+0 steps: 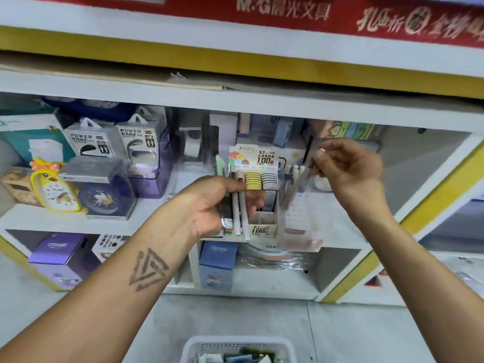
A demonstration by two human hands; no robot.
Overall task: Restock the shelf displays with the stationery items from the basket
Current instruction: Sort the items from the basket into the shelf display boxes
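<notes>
**White pens in both hands at the shelf**

White pens point(240, 203), a small bundle, gripped upright in left hand point(217, 205); fingers point(255, 199) clenched round the barrels, lower ends protruding below the palm. Bundle positioned directly in front of the lead refill display box point(258, 184) on the middle shelf point(104, 218). Right hand point(349, 166) raised, to the right of the box, fingers pinching a single pen point(301, 179) near its upper end; pen tilted, lower end pointing down into a clear plastic holder point(298, 218) just beside the box. Blurred; contact between pen tip and holder cannot be told.

Further white-capped pens point(295, 169) standing in the same holder. White basket point(239, 349) on the floor below, between the forearms, only partly in view at the lower edge, holding mixed small items.

Left part of shelf: two power bank packs point(112, 142), yellow duck clock point(53, 186), dark blue clock point(100, 197) in a clear case. Lower shelf: purple box point(59, 254), blue box point(217, 263). Red banner point(340, 14) with printed characters above the unit.
</notes>
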